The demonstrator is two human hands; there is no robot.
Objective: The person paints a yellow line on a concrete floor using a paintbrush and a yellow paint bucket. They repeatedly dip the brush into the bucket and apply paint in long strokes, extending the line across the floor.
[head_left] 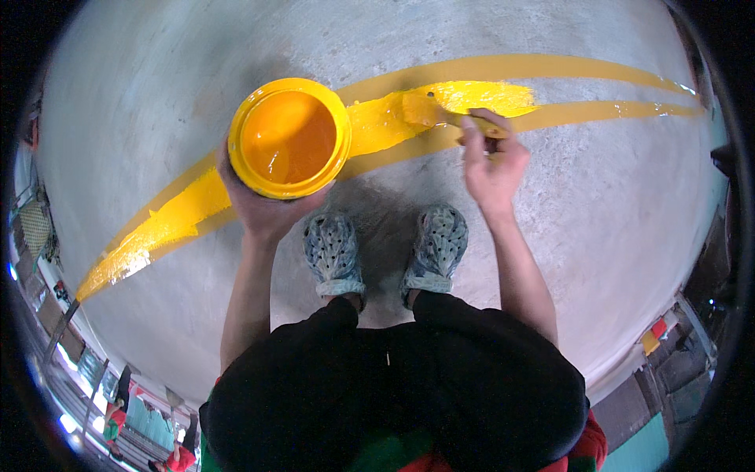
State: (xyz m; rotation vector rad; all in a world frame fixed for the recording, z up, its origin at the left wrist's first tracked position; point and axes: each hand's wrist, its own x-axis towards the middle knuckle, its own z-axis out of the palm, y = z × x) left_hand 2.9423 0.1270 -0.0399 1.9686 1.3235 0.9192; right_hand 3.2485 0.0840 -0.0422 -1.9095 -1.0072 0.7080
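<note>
Nearest to me, at six o'clock, are the black shorts (393,393), and just beyond them two grey perforated clogs (385,248) planted side by side on the concrete floor (598,220).

Up from there, at about ten o'clock from the clogs, my left hand (263,208) is cupped under a round yellow paint bucket (289,138), fingers wrapped up around its base and lower wall so the bucket sits upright in the palm. The bucket is open and holds orange-yellow paint, glossy, with a small bright reflection near the middle; its rim is coated in the same colour.

At about one o'clock from the clogs my right hand (491,161) is closed around the handle of a paintbrush (440,114), fingers curled tight and the thumb on top. The brush reaches out at ten o'clock from that hand, its paint-covered head lying on the floor, just beside the bucket's three o'clock edge.

Farthest out, the brush head rests inside a yellow stripe (472,98) that curves across the floor from eight o'clock to two o'clock. It is wet and bright between its darker yellow edge bands at the lower left and around the brush; to the right the space between the bands is bare concrete.
</note>
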